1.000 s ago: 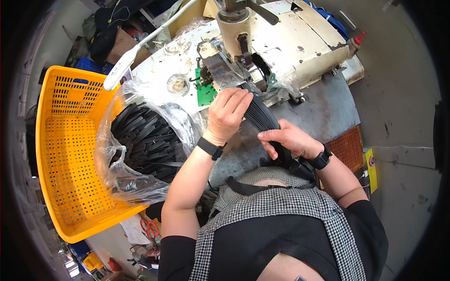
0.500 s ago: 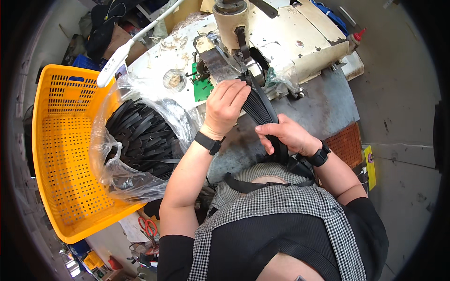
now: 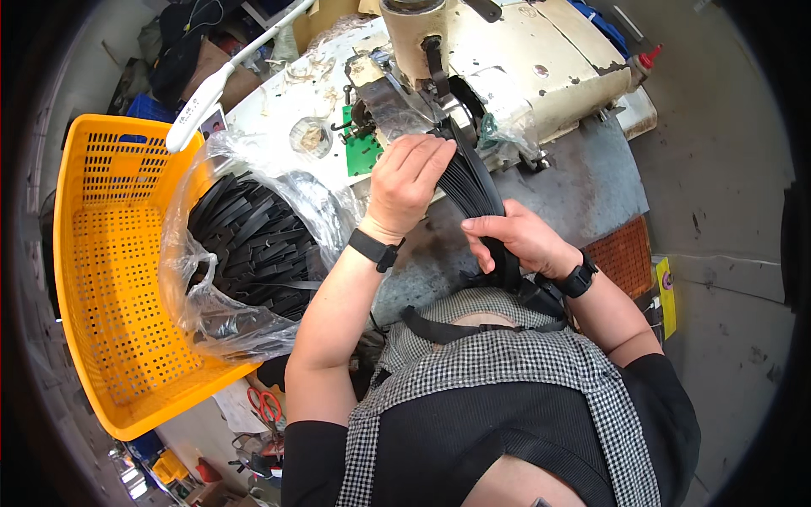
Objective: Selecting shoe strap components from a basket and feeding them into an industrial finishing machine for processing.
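Note:
A bundle of flat black straps [image 3: 467,184] runs from the head of a cream-coloured machine [image 3: 420,38] down toward my lap. My right hand [image 3: 519,238] grips the lower part of the bundle, thumb lying across its top and fingers curled beneath. At the upper end, my left hand [image 3: 405,182] is closed, with its fingers pressed together over the strap ends right by the machine's working point. The left fingertips and the strap ends partly hide each other there.
To the left, a clear plastic bag [image 3: 211,319] full of loose black straps sits in a yellow perforated basket [image 3: 72,279]. A green plate [image 3: 361,154] and a small round dish [image 3: 311,138] are on the machine table. Red-handled scissors [image 3: 264,406] hang lower left.
My left fingertips have shifted slightly right and forward along the strap ends. My right hand keeps nearly the same hold. The whole view has shifted a little.

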A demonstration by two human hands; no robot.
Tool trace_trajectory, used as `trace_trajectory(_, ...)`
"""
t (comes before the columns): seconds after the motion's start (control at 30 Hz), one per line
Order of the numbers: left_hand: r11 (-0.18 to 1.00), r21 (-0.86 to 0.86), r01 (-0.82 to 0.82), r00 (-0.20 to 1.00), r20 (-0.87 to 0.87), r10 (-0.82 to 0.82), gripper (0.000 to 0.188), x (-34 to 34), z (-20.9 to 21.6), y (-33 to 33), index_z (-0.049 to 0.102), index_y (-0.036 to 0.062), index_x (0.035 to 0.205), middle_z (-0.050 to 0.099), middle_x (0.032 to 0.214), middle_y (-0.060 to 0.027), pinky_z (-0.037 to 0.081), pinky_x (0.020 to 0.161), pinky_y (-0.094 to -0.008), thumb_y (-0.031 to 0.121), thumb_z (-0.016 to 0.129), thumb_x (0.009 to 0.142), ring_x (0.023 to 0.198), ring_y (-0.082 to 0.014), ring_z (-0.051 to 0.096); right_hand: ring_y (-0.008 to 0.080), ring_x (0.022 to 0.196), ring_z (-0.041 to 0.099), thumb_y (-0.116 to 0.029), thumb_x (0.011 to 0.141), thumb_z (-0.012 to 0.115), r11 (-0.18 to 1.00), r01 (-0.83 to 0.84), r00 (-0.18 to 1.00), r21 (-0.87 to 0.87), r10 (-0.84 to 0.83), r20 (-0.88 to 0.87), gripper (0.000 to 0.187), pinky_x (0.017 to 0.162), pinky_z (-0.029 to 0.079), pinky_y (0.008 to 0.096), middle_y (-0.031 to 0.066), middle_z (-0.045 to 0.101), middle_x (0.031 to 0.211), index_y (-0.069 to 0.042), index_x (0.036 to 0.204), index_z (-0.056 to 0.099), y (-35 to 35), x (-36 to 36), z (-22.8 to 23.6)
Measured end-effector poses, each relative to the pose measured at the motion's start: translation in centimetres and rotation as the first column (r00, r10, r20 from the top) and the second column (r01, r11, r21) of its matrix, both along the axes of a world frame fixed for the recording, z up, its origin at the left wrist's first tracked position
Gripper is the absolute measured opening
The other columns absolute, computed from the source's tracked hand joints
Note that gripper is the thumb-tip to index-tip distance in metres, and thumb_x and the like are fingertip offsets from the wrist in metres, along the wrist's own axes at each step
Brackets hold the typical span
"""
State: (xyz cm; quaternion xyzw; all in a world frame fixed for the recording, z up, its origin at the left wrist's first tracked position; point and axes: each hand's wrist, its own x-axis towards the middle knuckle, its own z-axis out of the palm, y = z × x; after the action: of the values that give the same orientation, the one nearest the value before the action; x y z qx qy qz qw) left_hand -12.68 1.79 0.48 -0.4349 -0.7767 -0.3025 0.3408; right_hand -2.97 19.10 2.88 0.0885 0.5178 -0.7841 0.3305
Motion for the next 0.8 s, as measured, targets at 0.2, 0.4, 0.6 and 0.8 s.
trace_trajectory(0.2,1.0,-0.025,0.005,1.0,-0.019,-0.005,0.023,-0.31,-0.05,-0.31,0.065,0.0033,0.088,0.062,0.088,-0.0067,0.052,0.075,-0.0364,0.004,0.061,0.066,0.084,-0.0243,0.061,0.0139,0.048,0.054,-0.016,0.091,0.058,1.0,0.014,1.0,-0.011,-0.014,0.004,0.023,0.051,0.047,0.028,0.0055,0.056,0.058,-0.001,0.074,0.056,-0.13,-0.06,0.01)
trace_trajectory(0.4,1.0,-0.011,0.024,0.999,0.022,-0.024,0.033,-0.16,-0.04,-0.05,0.067,0.0014,0.089,0.063,0.086,-0.0094,0.052,0.073,-0.0367,-0.005,0.057,0.059,0.084,-0.0279,0.063,0.0141,0.048,0.054,-0.016,0.091,0.058,1.0,0.023,1.0,-0.005,-0.023,0.0,0.023,0.051,0.047,0.028,0.0058,0.056,0.058,-0.001,0.074,0.056,0.05,0.03,-0.11)
trace_trajectory(0.6,0.998,-0.025,0.058,0.998,-0.019,-0.058,0.023,-0.62,-0.31,-0.6,0.065,0.003,0.089,0.063,0.088,-0.0076,0.052,0.076,-0.0371,0.005,0.061,0.066,0.084,-0.0257,0.062,0.0142,0.049,0.054,-0.016,0.091,0.058,1.0,0.015,1.0,-0.009,-0.015,-0.009,0.023,0.051,0.047,0.028,0.0059,0.056,0.058,-0.001,0.074,0.056,-0.18,0.0,-0.11)
trace_trajectory(0.8,0.999,-0.051,0.021,0.999,-0.027,-0.022,0.025,-0.57,-0.07,-0.18,0.065,0.003,0.09,0.064,0.089,-0.0079,0.053,0.077,-0.037,0.004,0.062,0.065,0.085,-0.0257,0.062,0.012,0.049,0.053,-0.019,0.091,0.059,0.998,0.042,0.999,-0.039,-0.041,0.017,0.021,0.05,0.045,0.0259,0.0043,0.057,0.06,-0.002,0.078,0.057,0.01,0.05,-0.32)
